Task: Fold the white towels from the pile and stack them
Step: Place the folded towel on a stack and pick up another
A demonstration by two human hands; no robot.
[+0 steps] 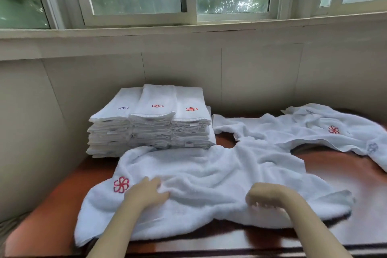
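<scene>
A crumpled white towel (209, 176) with a red flower emblem lies spread across the near part of the table. My left hand (146, 191) lies on its left part, beside the emblem, and pinches a fold where the wrinkles run together. My right hand (266, 196) hovers just over the towel's right part, blurred, its fingers hanging curled downward with nothing in them. Behind the towel, at the back left, stands a stack of folded white towels (150, 123) in three side-by-side columns. More unfolded white towels (314, 130) lie loosely at the back right.
The reddish-brown wooden table (48, 222) stands against a beige panelled wall (251, 73) beneath a window. Its front edge runs along the bottom of the view. Bare wood shows at the near left and far right.
</scene>
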